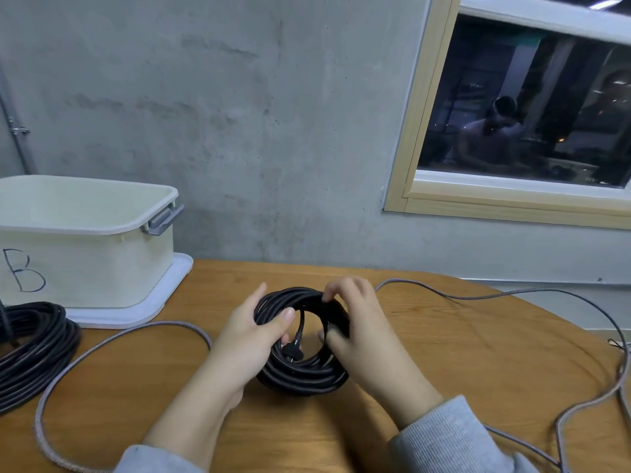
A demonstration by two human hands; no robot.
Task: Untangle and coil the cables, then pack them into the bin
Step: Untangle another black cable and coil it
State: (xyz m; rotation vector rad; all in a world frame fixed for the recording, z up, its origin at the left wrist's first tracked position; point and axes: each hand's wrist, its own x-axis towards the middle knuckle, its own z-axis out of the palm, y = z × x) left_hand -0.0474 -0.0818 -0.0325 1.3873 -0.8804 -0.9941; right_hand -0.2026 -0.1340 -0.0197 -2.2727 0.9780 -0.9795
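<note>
Head view: at lower centre of the frame, on the wooden table [444, 336], the left hand [249, 339] grips one side of the black cable coil [300, 373], thumb curled over the loops. The right hand [355, 322] pinches the opposite side. The coil looks springy, moderately heavy and likely to unwind, so it is best held across all loops. The bin [85, 233] sits at the left.

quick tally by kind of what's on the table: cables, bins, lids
Black coiled cables: 2, the coil held in both hands and the coil at the left edge.
Grey braided cable, loose: at least 1; the runs on the right may be the same one, cannot tell.
Bins: 1.
Lids: 1, under the bin.
Total: 5, at least.
</note>
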